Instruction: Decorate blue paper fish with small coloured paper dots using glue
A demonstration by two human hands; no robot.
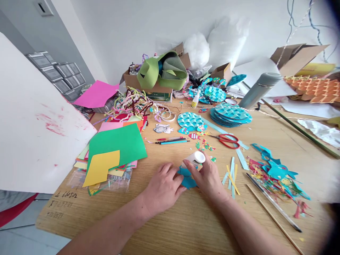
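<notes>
My right hand (208,177) is closed round a white glue stick (196,158), its tip pointing down at a small teal paper cutout (187,180) on the wooden table (186,219). My left hand (162,187) presses on the left edge of that teal cutout, with its fingers curled over it. Both hands meet at the table's front middle.
A stack of coloured paper sheets (117,148) lies to the left. Red scissors (225,140), pencils (172,141) and teal scaled discs (231,114) lie beyond my hands. Paper scraps (276,175) and thin sticks (273,203) lie to the right. A grey bottle (259,90) and boxes stand at the back.
</notes>
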